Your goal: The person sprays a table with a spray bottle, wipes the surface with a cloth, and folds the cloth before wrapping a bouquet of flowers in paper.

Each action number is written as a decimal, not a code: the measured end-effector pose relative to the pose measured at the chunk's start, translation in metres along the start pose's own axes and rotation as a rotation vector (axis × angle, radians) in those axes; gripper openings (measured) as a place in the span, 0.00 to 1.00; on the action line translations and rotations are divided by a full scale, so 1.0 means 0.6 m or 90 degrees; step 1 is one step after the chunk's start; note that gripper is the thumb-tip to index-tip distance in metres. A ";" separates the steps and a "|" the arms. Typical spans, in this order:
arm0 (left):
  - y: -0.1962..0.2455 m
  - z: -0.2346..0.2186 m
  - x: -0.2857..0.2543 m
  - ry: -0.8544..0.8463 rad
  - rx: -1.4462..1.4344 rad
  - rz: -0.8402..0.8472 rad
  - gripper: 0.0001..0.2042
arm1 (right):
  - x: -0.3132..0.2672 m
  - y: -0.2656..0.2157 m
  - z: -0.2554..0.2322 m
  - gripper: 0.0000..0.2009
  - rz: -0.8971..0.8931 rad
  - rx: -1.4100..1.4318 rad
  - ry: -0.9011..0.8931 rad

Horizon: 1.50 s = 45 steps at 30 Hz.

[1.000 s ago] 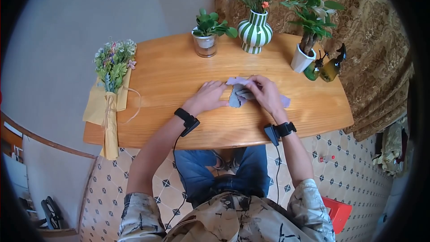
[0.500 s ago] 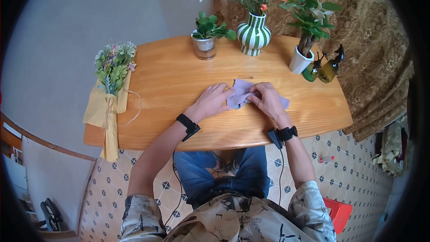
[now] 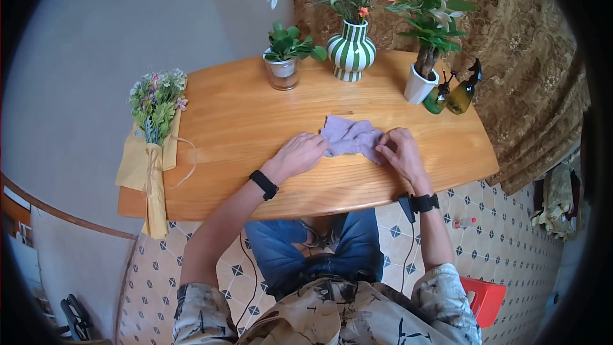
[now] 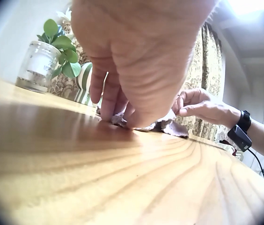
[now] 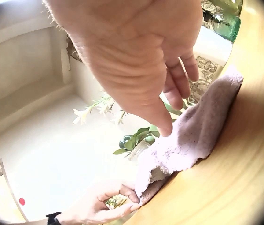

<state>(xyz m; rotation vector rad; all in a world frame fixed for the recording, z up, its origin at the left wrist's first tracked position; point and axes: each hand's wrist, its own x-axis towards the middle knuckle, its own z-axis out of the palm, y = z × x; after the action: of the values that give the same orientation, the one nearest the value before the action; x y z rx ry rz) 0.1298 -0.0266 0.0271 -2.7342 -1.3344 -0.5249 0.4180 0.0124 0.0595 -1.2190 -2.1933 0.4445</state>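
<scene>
A wrinkled lilac cloth [image 3: 348, 137] lies on the wooden table between both hands, its surface raised in soft folds. At its left edge my left hand [image 3: 301, 153] pinches a corner; in the right wrist view, thumb and fingertips meet at the scalloped edge. My right hand [image 3: 403, 154] is over the cloth's right end, fingers loosely bent. Seen from the right wrist, its thumb [image 5: 162, 119] points down close to the fabric, apart from the other fingers. The left palm hides part of the cloth in the left wrist view.
Along the table's [image 3: 242, 105] back stand a potted plant in a glass [image 3: 283, 73], a striped vase [image 3: 351, 54] of flowers and a white-potted plant [image 3: 419, 86]. Spray bottles [image 3: 461, 96] stand at the right edge. A paper-wrapped bouquet [image 3: 153, 160] lies at the left.
The cloth, bunched with its grey side showing a second ago, now lies more spread with lilac uppermost. My right hand has moved right and off its grip; my left hand stays at the left edge.
</scene>
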 end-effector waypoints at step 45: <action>-0.048 -0.131 -0.003 0.053 -0.514 -0.508 0.12 | -0.049 -0.158 0.131 0.15 -0.110 -0.059 -0.059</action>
<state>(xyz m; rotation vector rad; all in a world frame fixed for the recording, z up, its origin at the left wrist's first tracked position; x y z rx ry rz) 0.0848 -0.0252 0.0974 -2.4437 -2.6362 -1.4727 0.3181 -0.0629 0.0405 -1.0621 -2.3988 0.3383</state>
